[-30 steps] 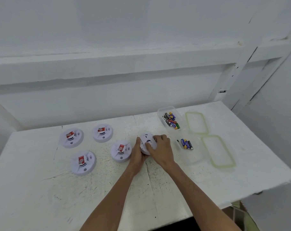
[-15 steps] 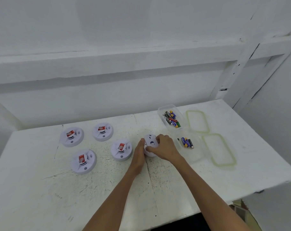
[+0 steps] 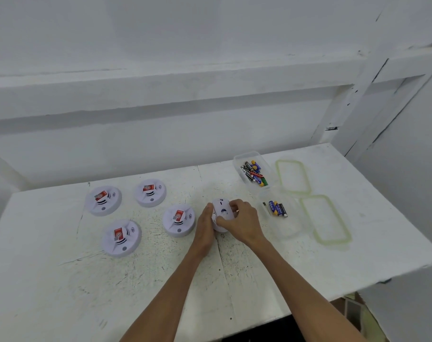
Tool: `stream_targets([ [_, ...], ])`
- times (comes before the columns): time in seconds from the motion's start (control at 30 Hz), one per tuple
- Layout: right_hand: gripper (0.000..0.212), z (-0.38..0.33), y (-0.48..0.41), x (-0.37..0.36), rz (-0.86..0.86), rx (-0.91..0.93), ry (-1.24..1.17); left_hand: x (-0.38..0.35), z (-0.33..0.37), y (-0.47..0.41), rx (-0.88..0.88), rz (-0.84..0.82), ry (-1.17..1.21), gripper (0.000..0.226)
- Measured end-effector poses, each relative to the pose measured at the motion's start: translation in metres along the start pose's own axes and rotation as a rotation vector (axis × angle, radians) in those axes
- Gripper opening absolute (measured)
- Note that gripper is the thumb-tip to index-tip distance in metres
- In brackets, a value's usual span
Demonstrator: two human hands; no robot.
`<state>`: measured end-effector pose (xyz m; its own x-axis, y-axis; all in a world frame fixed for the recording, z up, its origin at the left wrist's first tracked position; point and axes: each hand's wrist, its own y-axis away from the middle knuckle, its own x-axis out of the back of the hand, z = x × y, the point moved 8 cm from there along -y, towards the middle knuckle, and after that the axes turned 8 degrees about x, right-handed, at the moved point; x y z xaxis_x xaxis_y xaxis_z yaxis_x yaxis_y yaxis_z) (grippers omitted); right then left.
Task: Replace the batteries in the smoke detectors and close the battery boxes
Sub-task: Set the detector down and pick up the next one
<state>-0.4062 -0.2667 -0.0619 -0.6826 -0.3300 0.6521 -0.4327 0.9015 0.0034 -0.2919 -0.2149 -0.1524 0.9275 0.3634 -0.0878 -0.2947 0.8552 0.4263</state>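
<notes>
A white, scuffed table [image 3: 308, 262] stands against a white wall, seen from above. Near its middle, a person's two bare hands hold a round white smoke detector [image 3: 221, 209], raised a little and tilted, its visible face plain white with a small dark mark. The left hand [image 3: 205, 230] lies along the detector's left edge, fingers fairly straight and pressed flat against it. The right hand [image 3: 244, 224] grips it from the right, fingers curled over the top and thumb against the near side. To the left, four more detectors lie flat on the table, apart from each other: a far-left detector [image 3: 103, 200], a far-middle detector [image 3: 150, 193], a near-left detector [image 3: 121, 238], and a near-middle detector [image 3: 179, 220] just beside the left hand. Each shows a red rectangular battery at its centre (the labels are too small to read). To the right of the hands sit two clear plastic boxes: the far box [image 3: 237, 161] holds a heap of mixed batteries [image 3: 253, 172], and the near box [image 3: 289, 233] holds a few batteries [image 3: 278, 209]. Right of the boxes lie two clear lids with pale green rims, a far lid [image 3: 294, 177] and a near lid [image 3: 326, 219].
</notes>
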Motion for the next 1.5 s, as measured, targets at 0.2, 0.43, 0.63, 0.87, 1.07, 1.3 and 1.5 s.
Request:
stream_targets([
  [0.2,0.072,0.001,0.004,-0.003,0.012,0.016,-0.027,0.001,0.001,0.001,-0.024,0.021,-0.064,0.091],
  [0.43,0.079,0.002,0.002,-0.006,-0.004,0.094,-0.033,0.000,0.016,0.012,-0.058,-0.023,-0.085,0.071],
  [0.63,0.075,0.004,-0.004,-0.007,-0.051,0.142,-0.002,0.000,0.016,0.010,-0.041,-0.048,-0.045,0.057],
  [0.87,0.070,-0.001,-0.010,-0.005,-0.098,0.219,0.046,-0.001,0.016,0.016,-0.028,-0.013,0.060,0.071],
  [1.07,0.064,0.003,-0.012,0.002,-0.077,0.152,0.111,-0.001,0.016,0.014,-0.007,-0.017,0.129,0.064],
  [1.3,0.061,-0.002,-0.015,0.000,-0.157,0.179,0.219,0.000,0.012,0.011,0.007,-0.009,0.131,0.069],
  [1.5,0.062,-0.005,-0.015,-0.002,-0.238,0.089,0.229,0.001,0.009,0.008,-0.016,-0.059,0.038,0.062],
])
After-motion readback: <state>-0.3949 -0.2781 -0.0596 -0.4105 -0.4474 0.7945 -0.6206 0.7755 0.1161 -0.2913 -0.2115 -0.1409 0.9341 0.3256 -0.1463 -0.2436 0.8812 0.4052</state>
